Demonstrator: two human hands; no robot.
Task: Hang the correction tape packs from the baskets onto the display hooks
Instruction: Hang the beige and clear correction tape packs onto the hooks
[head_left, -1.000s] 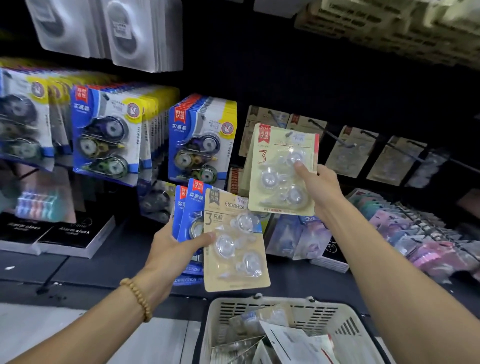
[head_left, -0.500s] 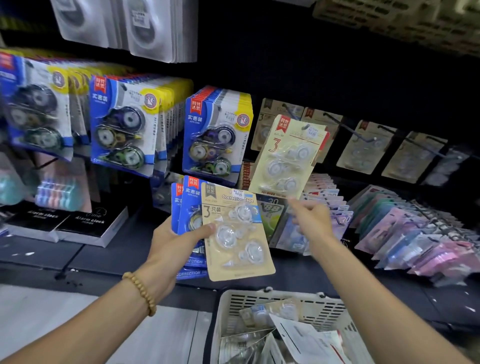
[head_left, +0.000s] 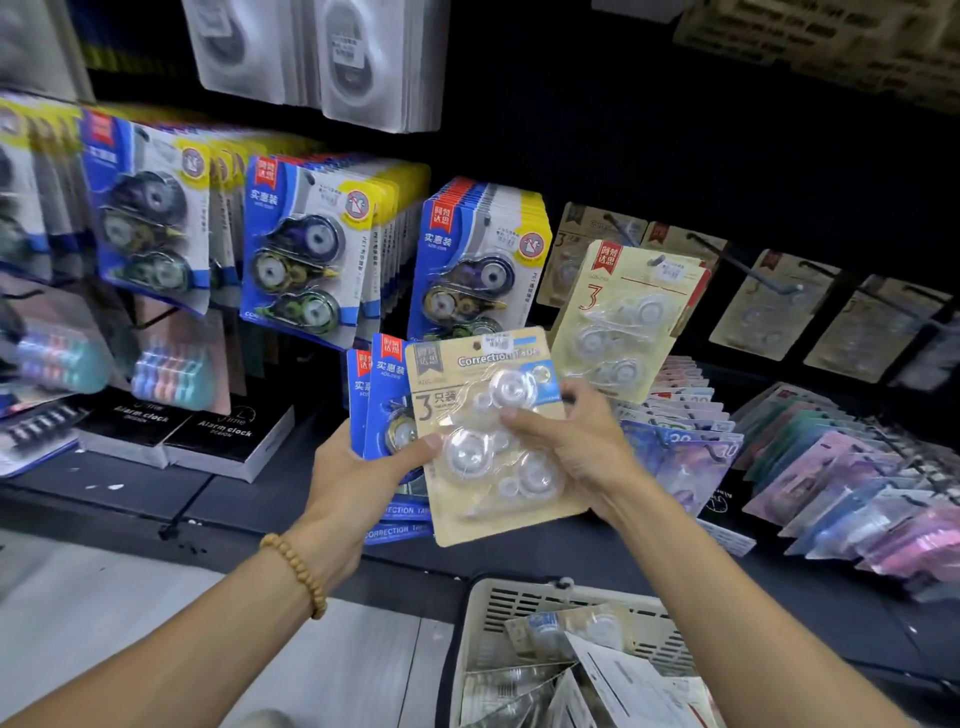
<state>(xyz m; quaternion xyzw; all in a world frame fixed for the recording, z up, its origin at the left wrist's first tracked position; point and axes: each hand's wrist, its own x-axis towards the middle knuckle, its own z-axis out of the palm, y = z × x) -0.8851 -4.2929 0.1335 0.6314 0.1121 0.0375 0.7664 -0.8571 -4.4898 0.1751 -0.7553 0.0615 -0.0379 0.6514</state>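
Here, tan pack (head_left: 488, 441) pinched between left hand (head_left: 358, 478) and right hand (head_left: 571, 447), blue packs (head_left: 384, 395) behind, left-held.

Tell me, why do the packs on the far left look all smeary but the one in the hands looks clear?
Head view: the tan pack held by both hands is fairly sharp, its "Correction Tape" print readable; the blue packs at the far left edge are smeared by blur; the wide lens bends the edges; the back wall is very dark.
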